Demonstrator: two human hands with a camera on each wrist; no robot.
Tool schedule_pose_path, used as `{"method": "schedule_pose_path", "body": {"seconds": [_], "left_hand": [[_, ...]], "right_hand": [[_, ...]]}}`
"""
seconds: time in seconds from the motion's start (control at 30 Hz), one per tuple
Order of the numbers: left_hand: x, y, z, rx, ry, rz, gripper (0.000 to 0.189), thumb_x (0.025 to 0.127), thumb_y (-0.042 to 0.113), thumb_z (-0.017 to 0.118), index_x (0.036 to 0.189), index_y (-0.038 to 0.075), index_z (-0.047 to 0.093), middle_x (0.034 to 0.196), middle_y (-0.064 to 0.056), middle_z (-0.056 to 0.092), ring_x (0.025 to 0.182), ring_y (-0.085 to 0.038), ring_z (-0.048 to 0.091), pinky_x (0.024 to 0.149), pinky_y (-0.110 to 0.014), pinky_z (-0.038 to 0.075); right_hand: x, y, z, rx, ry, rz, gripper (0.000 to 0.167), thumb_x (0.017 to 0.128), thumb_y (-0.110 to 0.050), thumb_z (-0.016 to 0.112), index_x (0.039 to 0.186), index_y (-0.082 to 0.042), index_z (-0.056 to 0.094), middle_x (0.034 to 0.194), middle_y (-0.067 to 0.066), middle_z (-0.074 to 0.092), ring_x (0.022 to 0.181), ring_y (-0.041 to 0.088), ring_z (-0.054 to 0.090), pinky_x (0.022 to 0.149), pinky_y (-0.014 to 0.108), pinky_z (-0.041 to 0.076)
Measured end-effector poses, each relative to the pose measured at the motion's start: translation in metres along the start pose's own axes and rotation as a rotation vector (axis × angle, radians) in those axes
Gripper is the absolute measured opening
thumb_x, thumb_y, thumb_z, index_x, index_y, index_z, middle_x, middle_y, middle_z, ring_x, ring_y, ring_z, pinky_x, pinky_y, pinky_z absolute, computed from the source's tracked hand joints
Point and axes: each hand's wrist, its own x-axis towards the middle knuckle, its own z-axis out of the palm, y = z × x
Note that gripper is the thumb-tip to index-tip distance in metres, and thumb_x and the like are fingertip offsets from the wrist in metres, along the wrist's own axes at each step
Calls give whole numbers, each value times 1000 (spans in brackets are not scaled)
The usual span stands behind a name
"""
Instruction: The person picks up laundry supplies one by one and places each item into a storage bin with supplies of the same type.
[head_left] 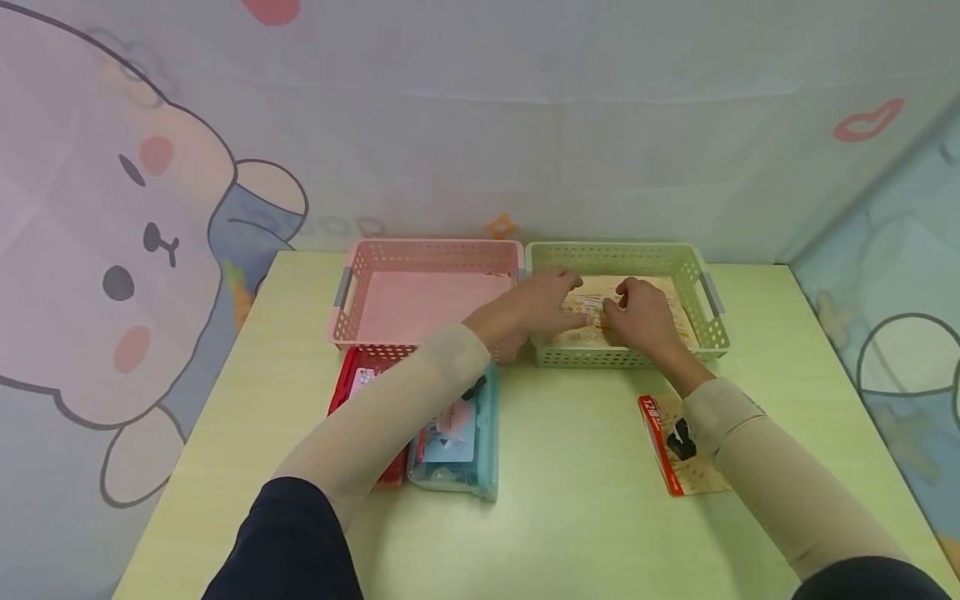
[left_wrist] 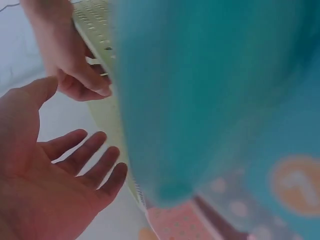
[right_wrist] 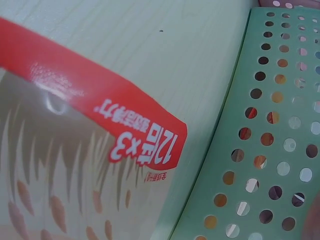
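Observation:
Over the green basket (head_left: pixel 630 358), my left hand (head_left: pixel 543 304) is held with its fingers spread and nothing in the grasp. In the left wrist view the left hand (left_wrist: pixel 65 175) shows its palm and parted fingers. To its right, my right hand (head_left: pixel 645 317) has loosely bent fingers just above the flat beige packets (head_left: pixel 592 292) in the basket. No object shows between those fingers; whether the tips touch a packet is partly hidden. Another beige packet (head_left: pixel 697 475) with a red edge lies on the table below the right wrist; its red strip (right_wrist: pixel 95 95) fills much of the right wrist view.
A pink basket (head_left: pixel 427 308) stands left of the green one. In front of it lie a red box (head_left: pixel 348 375) and a teal box (head_left: pixel 487 450) side by side, partly beneath the left forearm. The teal box (left_wrist: pixel 165 100) looms blurred in the left wrist view. A printed curtain hangs behind.

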Motion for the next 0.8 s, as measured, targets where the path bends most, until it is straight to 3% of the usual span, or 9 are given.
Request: {"method": "schedule_pose_path", "body": {"seconds": [0.2,0.37,0.6,0.8], "left_hand": [[-8,-4,5,5,-37,-44,79,105,53,61,163,6,36,170,-18,29,154,-36,34,122,-48,35],[-8,-10,7,102,-55,1,86,102,61,60,165,9,34,169,-13,34,155,-32,34,124,-45,33],[-9,-14,8,326,2,59,92,100,76,48,168,16,29,172,-5,29,160,-28,21,127,-51,25],[-12,-17,11,375,24,49,94,100,80,39,169,18,26,174,-4,25,162,-29,16,127,-53,22]], "right_hand": [[0,-1,-1,0,-2,-5,43,108,-25,56,126,14,59,111,29,63,94,44,63,82,58,53],[0,-3,-1,7,-12,5,46,108,-28,55,129,13,59,113,29,63,95,43,63,83,58,53],[-1,-4,-2,8,-25,10,47,109,-28,54,132,14,57,114,30,63,97,45,63,84,59,53],[-2,-5,-2,5,-40,27,48,109,-29,54,132,13,57,116,30,63,100,45,64,86,60,53]]}}
